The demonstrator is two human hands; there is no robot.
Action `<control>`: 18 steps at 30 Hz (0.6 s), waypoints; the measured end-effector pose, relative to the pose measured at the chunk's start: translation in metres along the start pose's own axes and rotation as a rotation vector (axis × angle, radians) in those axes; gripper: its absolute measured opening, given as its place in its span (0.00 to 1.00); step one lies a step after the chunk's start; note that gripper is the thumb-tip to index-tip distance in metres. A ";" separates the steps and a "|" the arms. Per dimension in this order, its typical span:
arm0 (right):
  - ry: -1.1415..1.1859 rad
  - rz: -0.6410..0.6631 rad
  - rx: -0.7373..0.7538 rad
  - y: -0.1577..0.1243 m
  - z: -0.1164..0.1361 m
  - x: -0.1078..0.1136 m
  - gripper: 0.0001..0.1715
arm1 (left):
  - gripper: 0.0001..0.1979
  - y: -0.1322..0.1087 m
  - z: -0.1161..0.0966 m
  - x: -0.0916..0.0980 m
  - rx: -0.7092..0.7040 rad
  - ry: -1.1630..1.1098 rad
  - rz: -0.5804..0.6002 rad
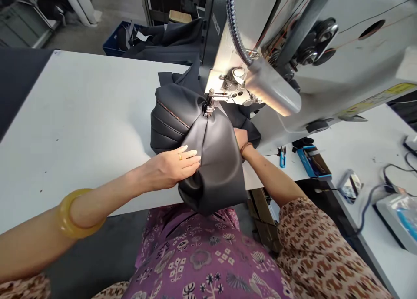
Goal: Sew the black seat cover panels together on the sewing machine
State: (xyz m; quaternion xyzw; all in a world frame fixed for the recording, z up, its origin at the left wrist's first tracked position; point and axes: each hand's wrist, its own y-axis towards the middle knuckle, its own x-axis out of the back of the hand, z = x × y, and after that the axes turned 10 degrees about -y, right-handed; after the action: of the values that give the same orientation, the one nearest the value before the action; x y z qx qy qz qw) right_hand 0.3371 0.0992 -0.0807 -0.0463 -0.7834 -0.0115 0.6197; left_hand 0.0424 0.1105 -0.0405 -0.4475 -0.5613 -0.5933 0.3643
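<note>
A black leather-like cover (221,155) with orange stitching lies bunched under the presser foot (209,108) of a sewing machine (325,77). A seam runs from the foot towards me, and the cover's near end hangs over the table edge. My left hand (174,166) rests on the left side of the cover, fingers stretched out and lying flat. On the right, my right hand (241,138) reaches in at the cover's far side; its fingers are hidden behind the folds. The machine's lamp lights the needle area.
The white table (81,116) spreads to the left. Blue thread snips (282,157) and a blue box (313,162) lie right of the machine base. Behind the table stands a blue crate (114,40) beside dark material (172,40). A grey device (399,220) with cables sits far right.
</note>
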 end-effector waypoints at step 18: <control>-0.226 -0.496 0.968 -0.016 0.008 0.106 0.19 | 0.29 -0.001 0.027 -0.008 0.311 0.169 -0.062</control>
State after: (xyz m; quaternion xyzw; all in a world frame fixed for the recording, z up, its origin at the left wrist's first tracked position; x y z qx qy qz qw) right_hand 0.3038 0.0899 0.0209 0.4286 -0.7483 0.2096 0.4610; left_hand 0.0473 0.1367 -0.0487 -0.3169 -0.6272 -0.5456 0.4566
